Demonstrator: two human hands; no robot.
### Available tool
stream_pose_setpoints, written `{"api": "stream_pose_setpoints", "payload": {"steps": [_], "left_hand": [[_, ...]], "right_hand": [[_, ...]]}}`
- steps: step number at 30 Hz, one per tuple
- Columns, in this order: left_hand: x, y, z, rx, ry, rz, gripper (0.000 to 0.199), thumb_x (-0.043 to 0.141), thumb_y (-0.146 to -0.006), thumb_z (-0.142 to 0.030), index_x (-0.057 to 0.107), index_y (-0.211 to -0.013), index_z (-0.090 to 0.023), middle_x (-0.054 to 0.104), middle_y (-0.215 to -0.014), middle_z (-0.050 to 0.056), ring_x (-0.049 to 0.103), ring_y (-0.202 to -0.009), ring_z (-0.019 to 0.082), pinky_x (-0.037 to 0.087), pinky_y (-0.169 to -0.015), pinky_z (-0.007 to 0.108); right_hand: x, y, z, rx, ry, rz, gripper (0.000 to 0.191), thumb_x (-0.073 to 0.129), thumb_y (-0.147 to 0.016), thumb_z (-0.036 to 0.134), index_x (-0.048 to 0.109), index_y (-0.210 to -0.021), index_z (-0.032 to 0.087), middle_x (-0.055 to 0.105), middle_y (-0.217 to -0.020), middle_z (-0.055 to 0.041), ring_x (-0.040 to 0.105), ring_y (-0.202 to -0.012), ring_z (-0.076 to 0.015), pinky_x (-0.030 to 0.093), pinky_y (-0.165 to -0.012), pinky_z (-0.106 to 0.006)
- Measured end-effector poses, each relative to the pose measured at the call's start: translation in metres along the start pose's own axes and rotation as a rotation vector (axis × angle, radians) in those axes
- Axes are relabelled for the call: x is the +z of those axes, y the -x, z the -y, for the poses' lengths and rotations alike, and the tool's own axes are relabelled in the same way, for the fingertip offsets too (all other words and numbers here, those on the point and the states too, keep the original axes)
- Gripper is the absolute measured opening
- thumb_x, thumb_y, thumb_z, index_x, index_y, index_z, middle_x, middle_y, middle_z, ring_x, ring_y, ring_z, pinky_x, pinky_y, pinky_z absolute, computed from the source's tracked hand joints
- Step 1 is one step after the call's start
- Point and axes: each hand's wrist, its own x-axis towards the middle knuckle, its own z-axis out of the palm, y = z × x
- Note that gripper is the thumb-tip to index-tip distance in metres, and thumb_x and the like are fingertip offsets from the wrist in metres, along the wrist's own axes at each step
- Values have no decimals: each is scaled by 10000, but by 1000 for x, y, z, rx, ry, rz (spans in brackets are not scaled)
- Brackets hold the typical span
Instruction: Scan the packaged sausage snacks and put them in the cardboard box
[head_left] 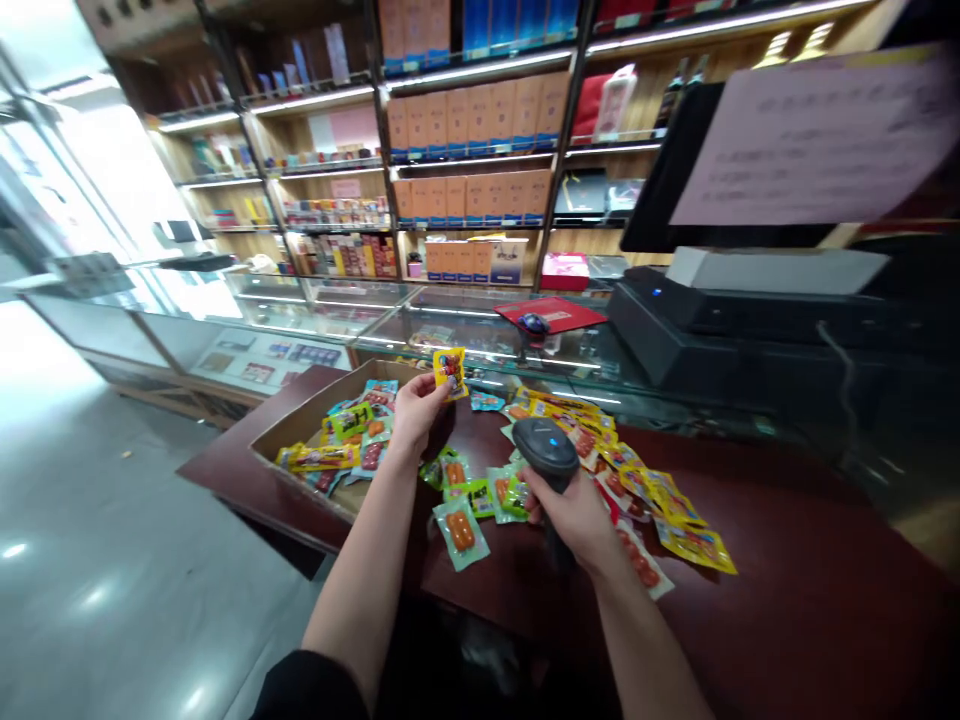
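Note:
My left hand (421, 402) pinches a small yellow snack packet (450, 374) by its lower left edge, held up above the back of the dark red table (757, 620). In my right hand (574, 510) is a black handheld barcode scanner (546, 448), gripped round its handle, with a small blue light on top. Below and between the hands lie loose packets, among them a clear pouch of brown sausage-like pieces (461, 532). More yellow packets (679, 500) are spread to the right of the scanner. An open cardboard box (274, 440) of mixed snack packets stands left of my left forearm.
A glass display counter (360, 325) runs behind the table, with a red mat (551, 315) and a mouse (534, 323) on it. A dark point-of-sale terminal (675, 335), with a paper sheet (810, 140) on its screen, stands at right. Stocked shelves (472, 165) line the back wall.

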Motion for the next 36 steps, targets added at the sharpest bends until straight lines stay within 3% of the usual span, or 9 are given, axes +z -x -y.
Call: {"api": "stream_pose_setpoints", "payload": {"steps": [7, 9, 12, 15, 18, 23, 28, 32, 36], "left_hand": [[-83, 23, -69, 284, -269, -318, 389, 834, -579, -332, 691, -870, -118, 707, -780, 51, 653, -729, 149, 513, -722, 260], [-94, 26, -77, 317, -310, -359, 357, 823, -595, -318, 697, -866, -122, 705, -782, 44, 648, -741, 143, 510, -728, 248], [-90, 27, -75, 296, -334, -349, 322, 814, -607, -288, 705, -863, -126, 704, -778, 40, 646, -741, 143, 509, -736, 251], [-67, 21, -54, 237, -309, -282, 301, 806, -613, -265, 708, -864, -131, 708, -779, 43, 643, -714, 141, 510, -723, 257], [-32, 15, -19, 197, -291, -173, 265, 797, -624, -253, 710, -843, -134, 713, -798, 55, 642, -706, 140, 504, -723, 257], [37, 13, 41, 69, -258, 68, 248, 786, -645, -255, 711, -853, -141, 716, -793, 61, 646, -704, 142, 504, -730, 257], [102, 12, 83, -27, -304, 325, 223, 785, -651, -246, 720, -841, -149, 720, -814, 81, 657, -734, 175, 515, -725, 284], [136, 10, 112, 44, -441, 497, 161, 731, -707, -224, 725, -859, -173, 723, -889, 102, 663, -821, 221, 510, -798, 338], [145, 15, 137, 200, -618, 635, 220, 669, -741, -177, 736, -948, -203, 702, -1057, 120, 622, -1026, 286, 420, -980, 409]], "right_hand": [[20, -8, 0, -101, -21, 123, 345, 680, -753, 503, 625, -782, 163, 622, -545, -18, 569, -425, -158, 460, -434, -273], [26, -7, -2, -115, -7, 143, 344, 673, -764, 504, 631, -804, 165, 629, -552, -21, 577, -433, -165, 462, -436, -277], [30, -3, -1, -121, -11, 140, 350, 676, -761, 504, 632, -839, 166, 631, -548, -19, 575, -422, -168, 463, -428, -279], [26, 1, 2, -129, -15, 113, 335, 681, -755, 502, 615, -781, 174, 623, -538, -18, 566, -416, -162, 471, -428, -282], [12, 1, 0, -108, -35, 57, 327, 693, -737, 497, 603, -743, 182, 611, -526, -12, 552, -405, -158, 472, -416, -282], [-28, 3, -12, -76, -14, -107, 312, 687, -742, 495, 637, -788, 190, 619, -529, -22, 574, -426, -182, 490, -419, -303], [-68, 10, -14, -44, 65, -311, 288, 686, -740, 483, 646, -750, 198, 627, -515, -28, 574, -412, -185, 484, -421, -305], [-89, 14, -13, 46, -7, -371, 306, 681, -741, 495, 644, -795, 196, 600, -480, -13, 545, -372, -172, 453, -381, -294], [-99, 15, -18, 135, -60, -378, 350, 664, -741, 552, 611, -771, 208, 598, -489, -15, 548, -364, -170, 436, -353, -284]]}}
